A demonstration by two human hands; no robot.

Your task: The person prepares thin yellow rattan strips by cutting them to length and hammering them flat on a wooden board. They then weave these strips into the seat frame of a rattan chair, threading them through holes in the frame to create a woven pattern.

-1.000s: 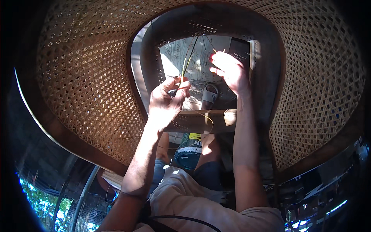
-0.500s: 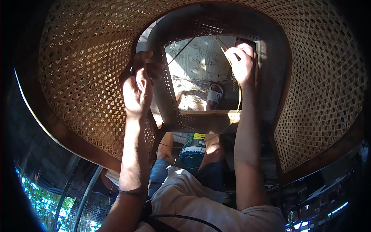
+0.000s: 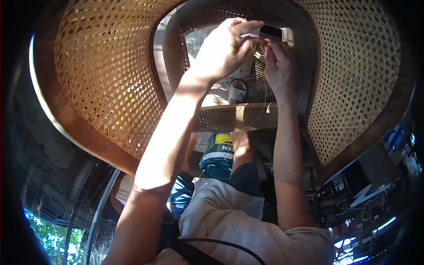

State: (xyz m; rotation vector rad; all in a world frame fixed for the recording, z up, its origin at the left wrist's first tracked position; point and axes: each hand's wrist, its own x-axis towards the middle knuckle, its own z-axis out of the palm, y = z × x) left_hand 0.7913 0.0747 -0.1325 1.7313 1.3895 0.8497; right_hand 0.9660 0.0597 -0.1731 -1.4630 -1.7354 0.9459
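Observation:
In front of me is a wooden chair frame whose seat frame (image 3: 260, 115) has rows of small holes along its sides and an open middle. My left hand (image 3: 223, 51) reaches across the opening, sunlit, a ring on one finger. Its thumb and fingers pinch close to the fingertips of my right hand (image 3: 279, 66), above the right side of the frame. Both hands meet on a thin cane strand (image 3: 265, 95), which hangs from the right fingers and curves over the near rail. The exact grip of the left fingertips is partly hidden.
Woven cane panels curve around the frame, a left panel (image 3: 106, 84) and a right panel (image 3: 357, 79), edged in wood. A paint bucket (image 3: 216, 164) stands between my legs. A sandaled foot (image 3: 237, 90) shows through the seat opening.
My left hand has crossed from the frame's left side to meet my right hand. The right hand has turned and closed near it, and the view has shifted slightly.

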